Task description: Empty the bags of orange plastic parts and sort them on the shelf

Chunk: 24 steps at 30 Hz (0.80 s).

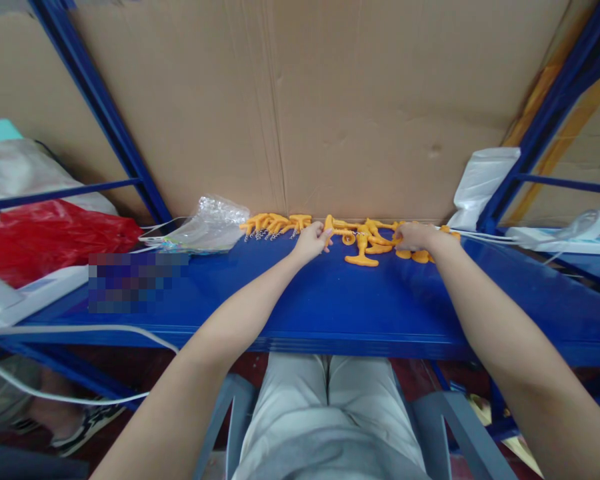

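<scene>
Along the back of the blue table, against the cardboard, lie several yellow T-shaped pieces (363, 250). My left hand (311, 242) is closed on one yellow T-shaped piece (329, 228), pinched between thumb and fingers. To its left is a row of similar pieces (267, 222) with thin, wavy silvery metal parts pointing toward me. My right hand (414, 237) reaches into the right end of the pile, its fingers bent down over yellow pieces (420, 257). Whether it grips one is hidden.
A clear plastic bag (213, 223) lies left of the row. Farther left are a red bag (60, 233) and a white cable (105, 328). A white pouch (483, 187) leans by the right blue post (545, 113). Cardboard (355, 100) walls off the back. Another person's shoe (87, 427) shows below left.
</scene>
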Each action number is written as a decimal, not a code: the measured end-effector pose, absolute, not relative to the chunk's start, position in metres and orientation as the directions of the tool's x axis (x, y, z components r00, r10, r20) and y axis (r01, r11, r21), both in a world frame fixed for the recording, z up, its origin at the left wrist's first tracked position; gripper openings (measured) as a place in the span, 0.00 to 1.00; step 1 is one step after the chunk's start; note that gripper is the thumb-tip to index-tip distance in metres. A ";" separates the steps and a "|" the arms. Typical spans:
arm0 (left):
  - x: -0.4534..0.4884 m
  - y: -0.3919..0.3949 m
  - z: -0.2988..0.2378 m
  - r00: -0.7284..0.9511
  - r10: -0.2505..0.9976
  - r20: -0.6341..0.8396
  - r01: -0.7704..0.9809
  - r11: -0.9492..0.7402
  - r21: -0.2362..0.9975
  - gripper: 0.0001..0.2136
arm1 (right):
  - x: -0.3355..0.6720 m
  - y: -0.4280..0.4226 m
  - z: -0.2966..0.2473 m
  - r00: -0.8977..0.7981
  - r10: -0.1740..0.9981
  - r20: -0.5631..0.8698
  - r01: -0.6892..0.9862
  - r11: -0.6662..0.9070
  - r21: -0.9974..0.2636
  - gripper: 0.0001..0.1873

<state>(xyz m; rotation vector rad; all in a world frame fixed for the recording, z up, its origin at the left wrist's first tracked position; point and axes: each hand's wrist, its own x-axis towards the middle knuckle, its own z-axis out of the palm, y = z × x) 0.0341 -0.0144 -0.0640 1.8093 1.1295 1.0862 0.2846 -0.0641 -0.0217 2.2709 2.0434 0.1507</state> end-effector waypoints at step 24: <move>-0.009 0.018 -0.052 -0.136 0.973 0.186 0.137 -0.168 0.976 0.03 | 0.258 -0.071 -0.022 -0.029 0.999 -0.026 0.996 0.031 0.078 0.11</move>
